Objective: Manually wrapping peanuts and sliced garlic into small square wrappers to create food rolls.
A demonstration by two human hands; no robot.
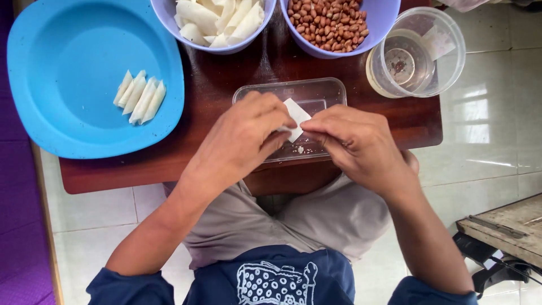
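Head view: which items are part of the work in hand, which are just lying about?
In use: white wrapper piece pinched by left hand and right hand; clear tray; peanut bowl; wrapper bowl; blue plate with finished rolls.
Lying about: clear cup; wooden board.

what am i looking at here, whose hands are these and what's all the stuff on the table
This is one picture from a camera worn on a person's head, looking down at their own lap and hands. There is no machine. The left hand and right hand pinch a small white wrapper between them, over a clear shallow tray on a dark wooden table. To the left, a blue plate carries five folded white pieces. At the top stand a bowl of white wrappers, a bowl of peanuts and a clear plastic tub.
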